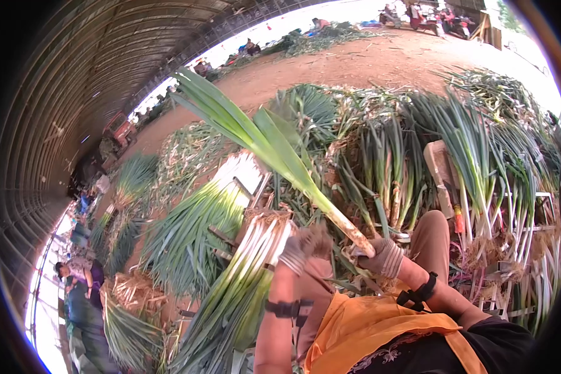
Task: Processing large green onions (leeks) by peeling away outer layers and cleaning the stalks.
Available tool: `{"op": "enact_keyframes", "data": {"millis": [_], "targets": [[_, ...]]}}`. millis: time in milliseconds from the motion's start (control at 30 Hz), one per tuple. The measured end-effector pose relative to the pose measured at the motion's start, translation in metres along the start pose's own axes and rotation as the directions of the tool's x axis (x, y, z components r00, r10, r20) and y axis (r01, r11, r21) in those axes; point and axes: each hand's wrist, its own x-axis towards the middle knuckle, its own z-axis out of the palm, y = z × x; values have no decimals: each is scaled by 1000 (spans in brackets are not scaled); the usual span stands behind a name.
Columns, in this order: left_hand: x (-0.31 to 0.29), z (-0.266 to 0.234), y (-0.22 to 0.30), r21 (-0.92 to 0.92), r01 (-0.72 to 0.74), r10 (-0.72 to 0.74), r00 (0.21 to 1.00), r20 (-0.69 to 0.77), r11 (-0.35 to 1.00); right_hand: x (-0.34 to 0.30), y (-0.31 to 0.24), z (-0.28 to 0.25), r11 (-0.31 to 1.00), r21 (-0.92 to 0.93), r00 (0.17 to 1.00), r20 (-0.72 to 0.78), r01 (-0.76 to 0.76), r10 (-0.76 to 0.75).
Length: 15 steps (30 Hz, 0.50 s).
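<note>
One large leek (285,167) slants up and to the left in front of me, its broad green leaves fanned out at the far end. My right hand (378,256), in a grey glove, is closed around it close to the pale root end. Beside it on the left is my left hand (308,244), also gloved and smeared by motion; its fingers do not show clearly. That hand is near the root ends of a pile of trimmed leeks (255,252), whose white stalks lie toward me and whose leaves hang down to the left.
Behind that pile lies another leek bundle (196,227) on a metal frame. Untrimmed leeks (389,168) stand thickly on the right beside a wooden stool (441,171). Leaf scraps (196,146) cover the ground. At the far left is another person (81,277); motorbikes (427,19) are parked far back.
</note>
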Motion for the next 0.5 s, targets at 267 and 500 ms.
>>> {"op": "enact_keyframes", "data": {"millis": [267,500], "targets": [[27,42,101,-735,-255,93,963,-254,628,-10,59,-9,960,-243,828,561,140,21],[5,66,103,-145,-155,72,885,-460,977,41,-67,-14,995,-41,994,61,88,-85]]}}
